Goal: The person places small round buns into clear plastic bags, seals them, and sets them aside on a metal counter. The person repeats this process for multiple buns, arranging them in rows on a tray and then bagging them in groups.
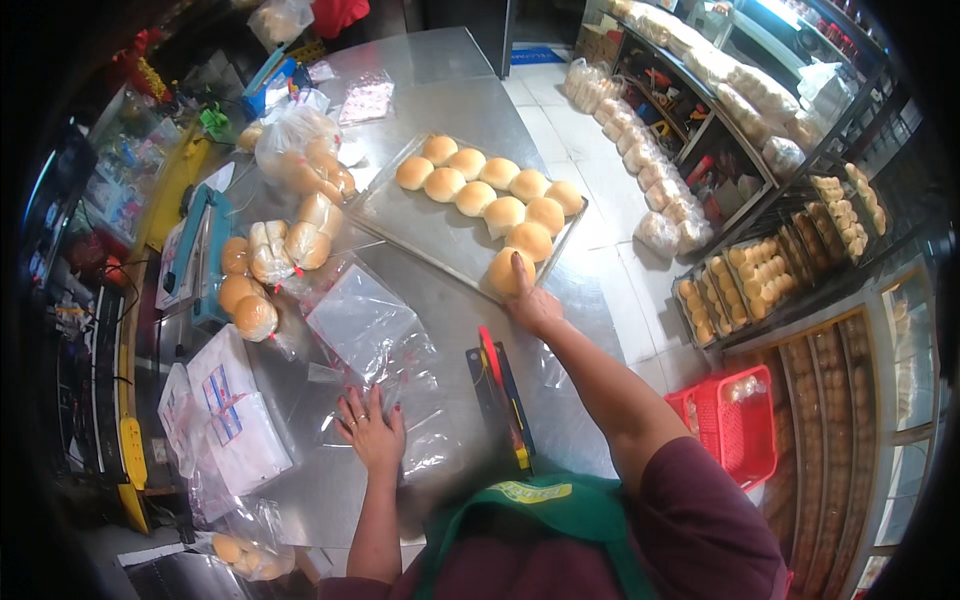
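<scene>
My right hand [534, 304] grips the nearest bread bun [510, 268] at the near corner of a metal baking tray [427, 232], one digit resting across its top. Joined to that bun is a bent double row of golden buns [475, 199] along the tray's far and right sides. My left hand [371, 431] lies palm down on clear plastic bags [424, 420], fingers slightly apart. Just beyond it is a neat stack of clear bags [365, 319]. A bag tape sealer [499, 397] with a red part stands between my two arms.
Bagged buns [270, 251] and a teal heat sealer [206, 255] occupy the steel table's [450, 90] left side. Printed plastic packs [236, 416] lie nearer. To the right are a red basket [750, 427], a bun rack [757, 277] and bagged bread [652, 169] on the floor.
</scene>
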A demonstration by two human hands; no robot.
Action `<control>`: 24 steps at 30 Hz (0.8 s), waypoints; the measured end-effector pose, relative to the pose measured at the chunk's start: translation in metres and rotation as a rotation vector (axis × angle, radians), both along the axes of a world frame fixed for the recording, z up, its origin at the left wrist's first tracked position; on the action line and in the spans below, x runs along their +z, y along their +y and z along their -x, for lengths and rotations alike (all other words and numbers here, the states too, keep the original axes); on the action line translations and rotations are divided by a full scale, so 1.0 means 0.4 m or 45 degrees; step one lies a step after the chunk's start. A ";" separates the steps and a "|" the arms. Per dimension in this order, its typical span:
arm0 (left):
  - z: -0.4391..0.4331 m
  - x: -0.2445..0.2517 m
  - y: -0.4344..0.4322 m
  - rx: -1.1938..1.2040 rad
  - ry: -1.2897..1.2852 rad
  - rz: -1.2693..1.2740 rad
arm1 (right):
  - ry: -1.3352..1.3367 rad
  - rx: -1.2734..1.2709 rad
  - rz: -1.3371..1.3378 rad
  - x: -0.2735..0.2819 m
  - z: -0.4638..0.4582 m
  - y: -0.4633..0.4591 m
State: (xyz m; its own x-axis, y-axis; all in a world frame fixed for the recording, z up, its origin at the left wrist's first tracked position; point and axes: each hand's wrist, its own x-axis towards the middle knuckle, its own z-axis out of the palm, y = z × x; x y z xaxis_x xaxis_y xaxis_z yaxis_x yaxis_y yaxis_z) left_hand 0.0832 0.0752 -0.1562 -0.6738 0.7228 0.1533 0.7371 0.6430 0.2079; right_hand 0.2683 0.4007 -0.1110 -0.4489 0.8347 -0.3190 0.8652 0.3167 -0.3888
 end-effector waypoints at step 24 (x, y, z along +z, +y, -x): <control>0.004 0.000 0.001 -0.013 -0.010 -0.011 | -0.236 0.135 -0.010 0.043 -0.007 -0.039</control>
